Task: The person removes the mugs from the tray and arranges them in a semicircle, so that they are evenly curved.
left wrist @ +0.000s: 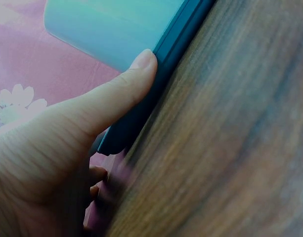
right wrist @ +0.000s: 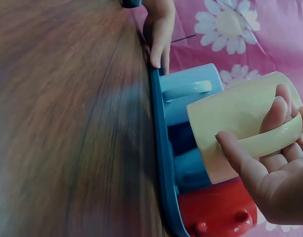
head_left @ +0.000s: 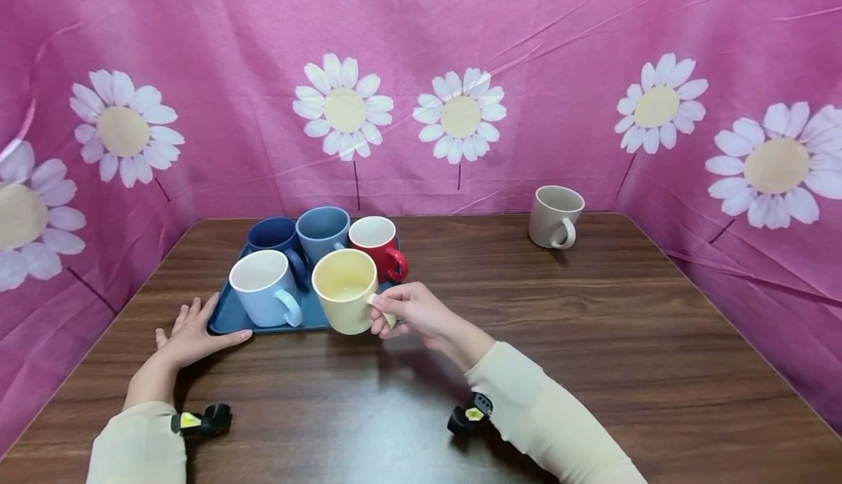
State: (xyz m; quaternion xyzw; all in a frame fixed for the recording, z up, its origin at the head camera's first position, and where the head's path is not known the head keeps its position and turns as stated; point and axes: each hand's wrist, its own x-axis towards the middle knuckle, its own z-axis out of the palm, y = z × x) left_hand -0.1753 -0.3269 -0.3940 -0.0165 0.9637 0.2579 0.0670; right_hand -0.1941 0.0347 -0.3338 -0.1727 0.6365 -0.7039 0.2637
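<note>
Right hand (head_left: 411, 312) pinches the yellow mug (head_left: 345, 300) by its handle at the blue tray's (head_left: 226, 317) front right edge, beside the light blue mug (head_left: 264, 286). Left hand (head_left: 191, 336) lies spread, thumb pressing the tray's near rim. Bare table (head_left: 592, 338) stretches rightward toward a beige mug (head_left: 555, 216).

Cream long sleeves on both arms, small black wrist-mounted cameras with yellow markings, bare hands
</note>
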